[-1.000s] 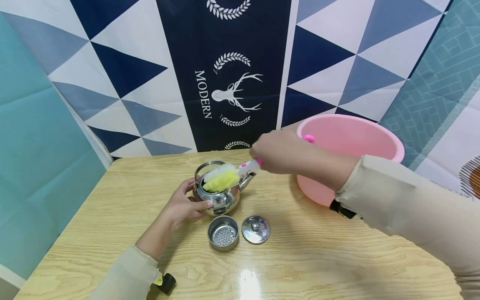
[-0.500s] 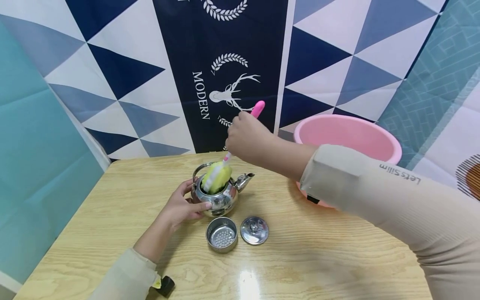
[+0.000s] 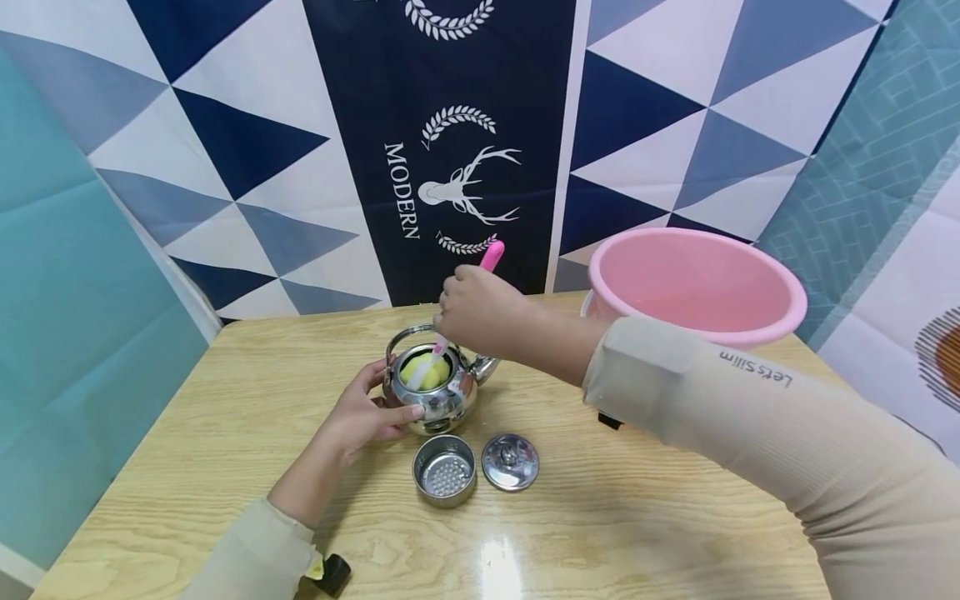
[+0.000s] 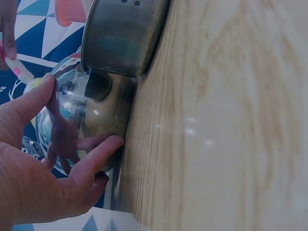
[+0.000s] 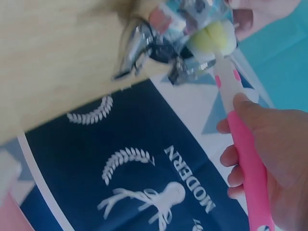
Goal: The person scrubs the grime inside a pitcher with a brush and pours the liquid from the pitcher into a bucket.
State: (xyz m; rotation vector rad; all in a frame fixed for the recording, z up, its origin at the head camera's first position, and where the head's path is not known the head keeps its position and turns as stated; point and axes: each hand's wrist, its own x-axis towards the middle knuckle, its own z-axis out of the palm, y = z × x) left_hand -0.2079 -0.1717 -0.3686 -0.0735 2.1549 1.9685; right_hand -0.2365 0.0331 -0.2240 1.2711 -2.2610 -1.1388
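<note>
One brush [image 5: 248, 149] is gripped in the right hand [image 3: 480, 308], with the fingers wrapped round its pink handle and the thumb laid along it. One metal kettle [image 3: 450, 406] is held at its side by the left hand [image 3: 370, 411], pinched between the thumb and the curled fingers. The yellow-and-white brush head is seated inside the kettle's uncovered mouth. The carrying handle is raised and the spout is directed rightward.

One metal strainer [image 3: 445, 500] with a perforated base is positioned just in front of the kettle. One knobbed lid [image 3: 510, 462] is laid beside it. One pink basin [image 3: 697, 267] is placed at the right rear; its contents cannot be made out.

The kettle, strainer and lid are supported by one wood-grain table [image 3: 225, 417]. The rear is closed off by a triangle-patterned backdrop [image 3: 360, 83], marked "MODERN" beside a deer head.
</note>
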